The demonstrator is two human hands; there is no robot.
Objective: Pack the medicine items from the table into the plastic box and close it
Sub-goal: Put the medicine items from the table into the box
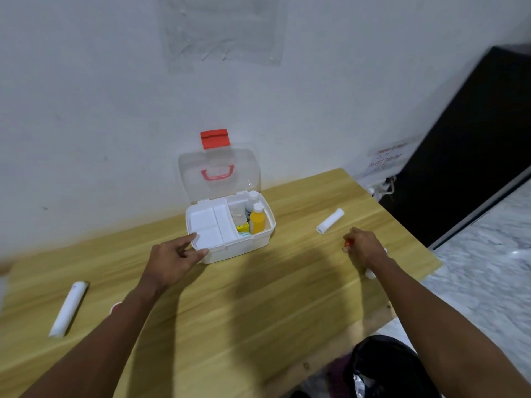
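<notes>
Right hand (363, 247) closed around a mostly hidden red-tipped item (347, 245); left hand (172, 258) loosely open.

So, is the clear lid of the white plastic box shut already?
No, the clear lid with its red latch stands upright against the wall, leaving the white plastic box open.

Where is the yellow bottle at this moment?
In the head view, the yellow bottle stands upright in the right compartment of the open plastic box, in front of a white-capped bottle, beyond the left hand.
</notes>
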